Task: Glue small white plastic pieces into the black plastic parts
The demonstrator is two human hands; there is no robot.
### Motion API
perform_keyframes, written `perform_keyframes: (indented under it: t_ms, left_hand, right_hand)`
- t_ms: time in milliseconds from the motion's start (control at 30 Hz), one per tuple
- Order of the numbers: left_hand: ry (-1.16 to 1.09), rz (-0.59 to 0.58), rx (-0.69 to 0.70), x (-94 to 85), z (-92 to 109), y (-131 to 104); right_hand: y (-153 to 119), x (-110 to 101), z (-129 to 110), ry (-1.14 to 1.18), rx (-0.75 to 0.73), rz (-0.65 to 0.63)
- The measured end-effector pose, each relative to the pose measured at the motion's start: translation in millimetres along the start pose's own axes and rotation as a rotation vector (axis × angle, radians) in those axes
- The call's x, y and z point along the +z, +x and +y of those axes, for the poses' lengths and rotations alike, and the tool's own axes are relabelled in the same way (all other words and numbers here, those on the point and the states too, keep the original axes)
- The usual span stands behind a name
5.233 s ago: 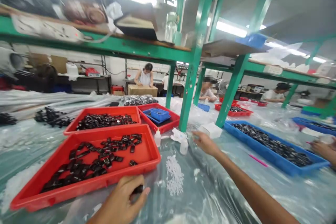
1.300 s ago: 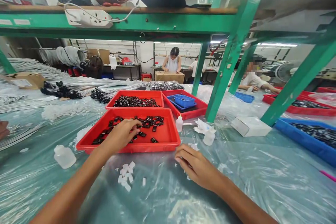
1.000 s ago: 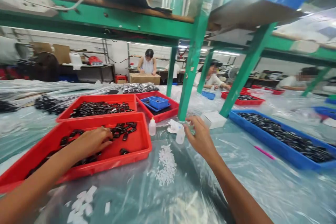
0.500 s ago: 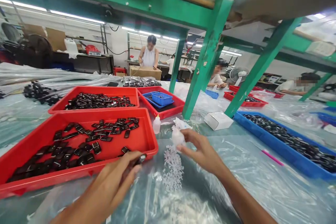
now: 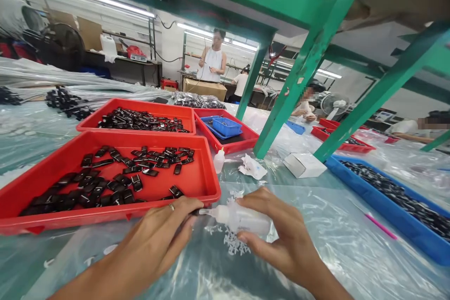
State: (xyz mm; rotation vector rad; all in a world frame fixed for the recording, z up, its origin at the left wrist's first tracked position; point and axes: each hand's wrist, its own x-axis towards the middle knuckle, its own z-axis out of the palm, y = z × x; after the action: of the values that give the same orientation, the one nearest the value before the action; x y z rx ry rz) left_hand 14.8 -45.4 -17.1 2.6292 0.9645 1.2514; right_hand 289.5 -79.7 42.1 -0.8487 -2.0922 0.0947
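My right hand (image 5: 277, 229) is closed around a white squeeze bottle (image 5: 246, 219), which lies on its side in the air with its nozzle pointing left. The nozzle tip meets a small black part (image 5: 194, 212) pinched in my left hand (image 5: 165, 225); fingers hide most of that part. Under the bottle, small white plastic pieces (image 5: 235, 245) are heaped on the plastic-covered table. Just left of my hands stands a red tray (image 5: 207, 168) with black glossy parts (image 5: 116, 187) scattered in it.
Behind are a second red tray (image 5: 190, 117) of black parts and a red tray (image 5: 251, 142) holding blue baskets. A small bottle (image 5: 219, 161), crumpled tissue (image 5: 252, 167) and white box (image 5: 304, 165) stand ahead. A blue tray (image 5: 415, 232) lies right. Green posts (image 5: 288, 98) rise beyond; people work farther back.
My right hand has tipped the bottle sideways and brought its nozzle to the black part in my left hand. The view has shifted slightly left.
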Motion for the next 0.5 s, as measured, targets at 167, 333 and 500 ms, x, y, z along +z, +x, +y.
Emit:
perform_keyframes:
  t_ms: [167,333,500]
  left_hand:
    - [0.005,-0.025,0.005,-2.8,7,3]
    - [0.135,0.023,0.105,-1.4,8,-3]
    - [0.103,-0.025,0.088,-3.3,6,1]
  right_hand:
    - [-7,1,-17,-0.160,-0.126,0.019]
    - [-19,1,-27,-0.278,-0.160,0.005]
    - [-21,0,-26,-0.271,-0.156,-0.027]
